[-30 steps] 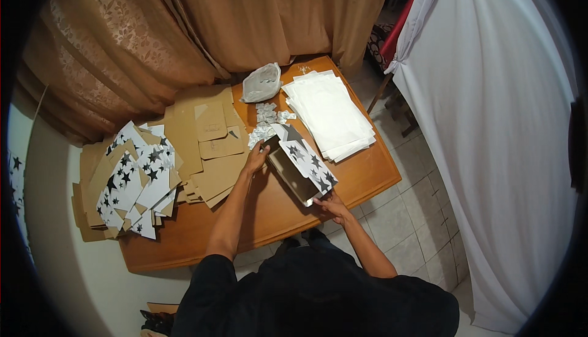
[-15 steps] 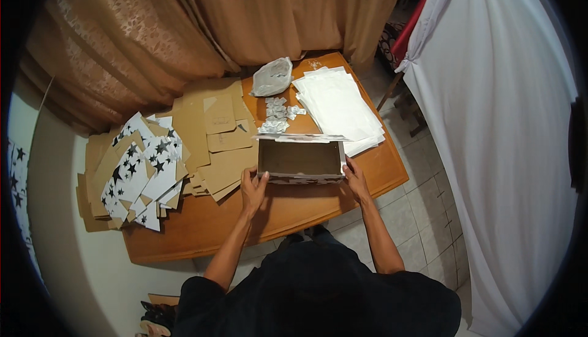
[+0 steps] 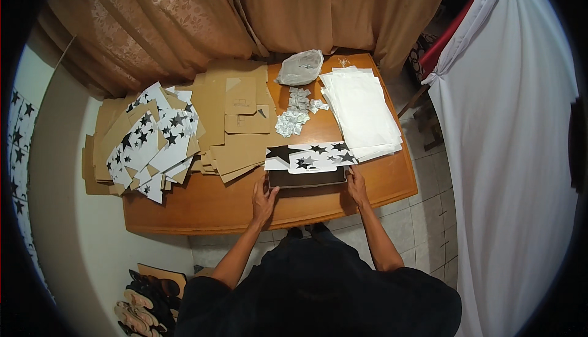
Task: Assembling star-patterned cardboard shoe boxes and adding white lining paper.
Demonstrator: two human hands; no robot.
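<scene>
A cardboard box (image 3: 309, 179) sits near the front edge of the wooden table, between my two hands. Its flap lid (image 3: 321, 158), white with black and grey stars, slants over the far part of it. A dark strip of the box shows on the near side. My left hand (image 3: 263, 201) is closed on the near left corner, thumb on top. At the right end my right hand (image 3: 356, 188) grips the side, its fingers partly hidden behind the box.
White sheets (image 3: 361, 110) are stacked at the right, beside small silvery packets (image 3: 293, 122) and a clear plastic bag (image 3: 300, 67). Flat brown cardboard (image 3: 245, 147) and star-printed pieces (image 3: 144, 141) pile up at the left. Curtains (image 3: 306, 12) hang behind the table (image 3: 202, 211).
The lid, upright at the far side before, has come toward me over the box and shows its starred face. Both hands stay on the box. The whole view has shifted slightly.
</scene>
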